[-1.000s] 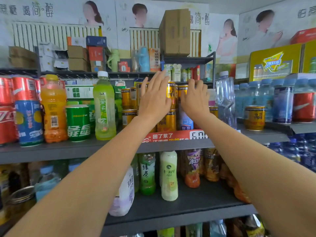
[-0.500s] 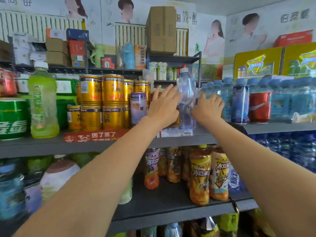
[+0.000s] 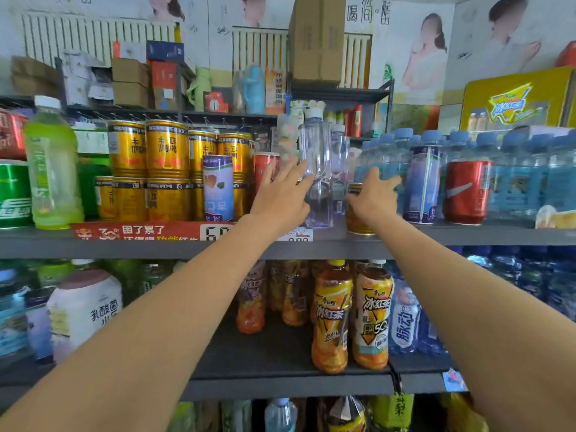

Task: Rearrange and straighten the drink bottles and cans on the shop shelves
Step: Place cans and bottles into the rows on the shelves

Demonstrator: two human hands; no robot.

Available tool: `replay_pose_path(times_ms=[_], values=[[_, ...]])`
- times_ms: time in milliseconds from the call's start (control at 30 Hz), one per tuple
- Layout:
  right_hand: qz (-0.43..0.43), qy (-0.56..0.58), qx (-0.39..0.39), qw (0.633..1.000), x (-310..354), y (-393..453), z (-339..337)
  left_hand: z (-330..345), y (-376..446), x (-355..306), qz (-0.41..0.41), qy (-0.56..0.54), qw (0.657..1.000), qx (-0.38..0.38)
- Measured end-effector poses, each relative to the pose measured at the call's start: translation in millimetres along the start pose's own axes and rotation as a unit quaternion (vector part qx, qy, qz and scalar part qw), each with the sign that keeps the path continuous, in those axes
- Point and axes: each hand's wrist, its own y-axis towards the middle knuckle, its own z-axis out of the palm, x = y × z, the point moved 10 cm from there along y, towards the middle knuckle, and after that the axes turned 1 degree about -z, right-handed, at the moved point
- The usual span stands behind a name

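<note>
On the upper grey shelf (image 3: 467, 236) a tall clear bottle (image 3: 315, 151) stands with a second clear bottle (image 3: 340, 163) behind it. My left hand (image 3: 280, 196) reaches in with straight fingers that touch the tall bottle's left side. My right hand (image 3: 372, 198) lies spread over the top of a lone gold can (image 3: 355, 221), its fingers pointing at the blue-capped water bottles (image 3: 424, 182). Stacked gold cans (image 3: 168, 169), a purple-and-blue can (image 3: 218, 188) and a red can (image 3: 265, 165) stand left of my left hand.
A red can (image 3: 466, 191) stands among the water bottles on the right. A green bottle (image 3: 51, 169) and a green can (image 3: 12, 194) are at the far left. Iced-tea bottles (image 3: 332, 316) fill the lower shelf. Cardboard boxes (image 3: 316, 39) sit higher up.
Both hands have moved right, away from the stacked gold cans, to the clear bottle and the lone gold can. The view has shifted right with them.
</note>
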Motion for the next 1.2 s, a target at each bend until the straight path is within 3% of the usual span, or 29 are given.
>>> replay_pose_path(times_ms=[133, 300, 467, 600, 733, 1000, 1200], values=[[-0.017, 0.027, -0.071, 0.997, 9, -9, -18, -4, -10, 25, -0.039, 0.005, 0.999, -0.007], [-0.144, 0.102, -0.151, 0.973, 70, -22, -54, -23, -19, 70, -0.134, -0.003, 0.989, -0.059], [-0.237, 0.18, -0.071, 0.952, 137, -44, -35, -28, -25, 101, -0.2, -0.025, 0.978, -0.056], [-0.238, 0.214, -0.026, 0.947, 160, -53, -6, -29, -26, 130, -0.252, -0.052, 0.966, -0.041], [-0.233, 0.2, 0.005, 0.952, 164, -55, 18, -29, -20, 143, -0.232, -0.047, 0.971, -0.019], [-0.255, 0.111, 0.039, 0.96, 164, -62, 43, -38, -19, 141, -0.198, -0.097, 0.972, -0.078], [-0.226, 0.127, 0.076, 0.963, 154, -60, 57, -38, -19, 147, -0.224, -0.201, 0.951, -0.07]])
